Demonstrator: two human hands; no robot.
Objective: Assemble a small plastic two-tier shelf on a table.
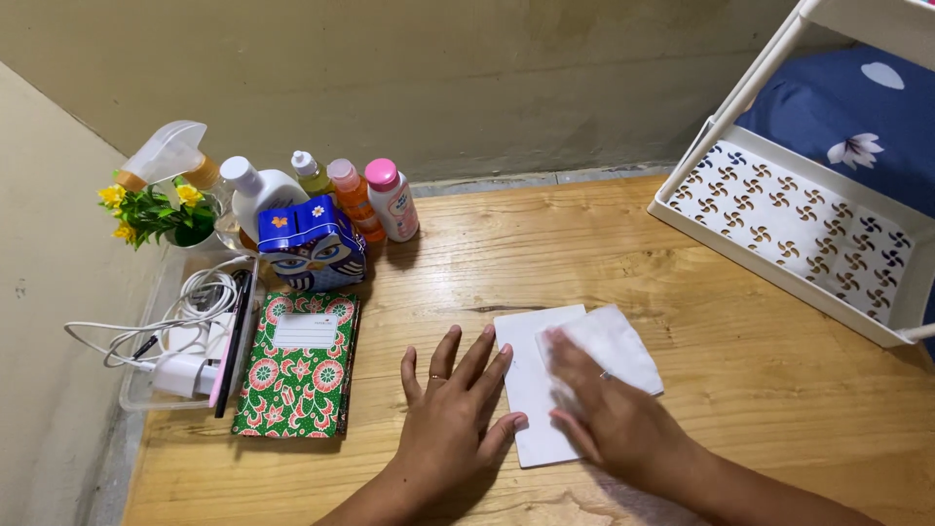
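A white rectangular card or tablet lies flat on the wooden table. My left hand rests palm down beside its left edge, fingers spread, thumb touching the card. My right hand presses a white tissue onto the card's right part, fingers blurred over the cloth.
A green floral notebook lies to the left. Beside it a clear tray holds a white cable and charger. Behind stand a blue owl-print box, several bottles and a small flower pot. A white shelf rack is at right.
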